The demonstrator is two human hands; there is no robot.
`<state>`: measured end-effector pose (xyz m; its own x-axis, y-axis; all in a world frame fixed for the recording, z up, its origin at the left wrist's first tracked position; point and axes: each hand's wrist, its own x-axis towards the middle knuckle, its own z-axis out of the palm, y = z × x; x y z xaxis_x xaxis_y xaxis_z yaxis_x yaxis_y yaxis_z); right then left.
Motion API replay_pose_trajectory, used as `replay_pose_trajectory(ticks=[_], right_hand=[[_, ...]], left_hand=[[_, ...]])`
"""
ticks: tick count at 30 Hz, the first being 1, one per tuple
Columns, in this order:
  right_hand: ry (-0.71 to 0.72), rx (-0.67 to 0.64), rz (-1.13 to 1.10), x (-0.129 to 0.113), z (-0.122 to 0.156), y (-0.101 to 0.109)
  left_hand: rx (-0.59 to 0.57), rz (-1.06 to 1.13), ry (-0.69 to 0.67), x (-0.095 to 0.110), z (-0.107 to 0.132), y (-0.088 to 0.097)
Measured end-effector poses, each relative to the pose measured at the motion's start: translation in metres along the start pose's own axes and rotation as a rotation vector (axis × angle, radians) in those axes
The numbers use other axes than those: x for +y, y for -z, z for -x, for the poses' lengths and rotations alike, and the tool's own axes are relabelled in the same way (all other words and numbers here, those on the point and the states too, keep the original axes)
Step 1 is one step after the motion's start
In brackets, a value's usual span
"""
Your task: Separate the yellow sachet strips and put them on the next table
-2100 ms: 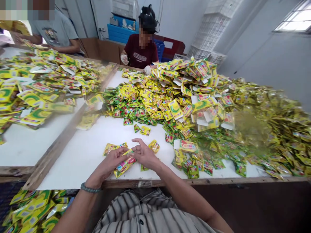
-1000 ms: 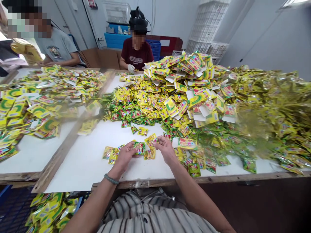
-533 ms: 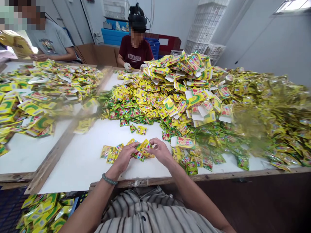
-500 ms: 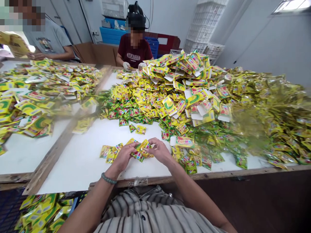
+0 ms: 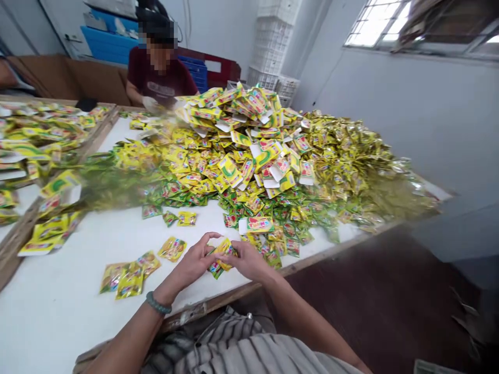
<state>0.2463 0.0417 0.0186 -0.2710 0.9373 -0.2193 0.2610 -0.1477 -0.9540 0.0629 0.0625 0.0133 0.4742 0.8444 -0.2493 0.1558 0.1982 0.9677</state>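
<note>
At the far left stands a side table (image 5: 15, 205) covered with yellow packs (image 5: 42, 132). A wooden rail (image 5: 19, 236) separates it from the white table (image 5: 70, 311), and some flat cards (image 5: 49, 231) lie just beside this rail. Further right, near the front edge, a small group (image 5: 127, 272) of sachets lies flat on the white table. Behind, at the far end, a co-worker (image 5: 158, 78) in a dark red shirt sits with gloved hands close to the heap. A single sachet (image 5: 172, 248) lies between the group and the person's hands.

The left hand (image 5: 193, 265), with a bead bracelet (image 5: 158, 304) on its wrist, grasps a bunch (image 5: 221, 253) of yellow and green sachets with thumb and fingers. The bunch is just above the table, near the front edge, between both hands. The right hand (image 5: 249, 262) grips the same bunch from the other side, with its fingers curled around it.

Just beyond the hands starts a big pile (image 5: 265, 156) of sachets and cards, which fills the table up to its right edge. White crates (image 5: 273, 41) are stacked behind the pile, and a window (image 5: 390, 26) is in the wall at the right.
</note>
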Motion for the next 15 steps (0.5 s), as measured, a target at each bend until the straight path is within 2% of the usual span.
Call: replay_pose_trajectory(ticks=[2,6,7,9,12,15], right_hand=[[0.0,0.154,-0.015,0.004,0.009,0.021],[-0.031,0.587,-0.25,0.016,0.016,0.073],[-0.046,0.629,-0.269,0.019,0.015,0.082],[-0.071,0.593,-0.274,0.024,0.009,0.091],[-0.073,0.479,-0.302,0.026,-0.005,0.073],[-0.056,0.431,-0.408,0.023,-0.019,0.029]], left_hand=[[0.005,0.007,0.033,0.001,-0.008,-0.007],[0.094,0.055,0.211,0.0,-0.015,-0.014],[0.106,0.086,0.246,0.0,-0.016,-0.015],[0.105,0.17,0.3,-0.001,-0.016,-0.02],[0.129,0.285,0.354,-0.002,-0.015,-0.026],[0.252,0.357,0.322,-0.003,-0.014,-0.026]])
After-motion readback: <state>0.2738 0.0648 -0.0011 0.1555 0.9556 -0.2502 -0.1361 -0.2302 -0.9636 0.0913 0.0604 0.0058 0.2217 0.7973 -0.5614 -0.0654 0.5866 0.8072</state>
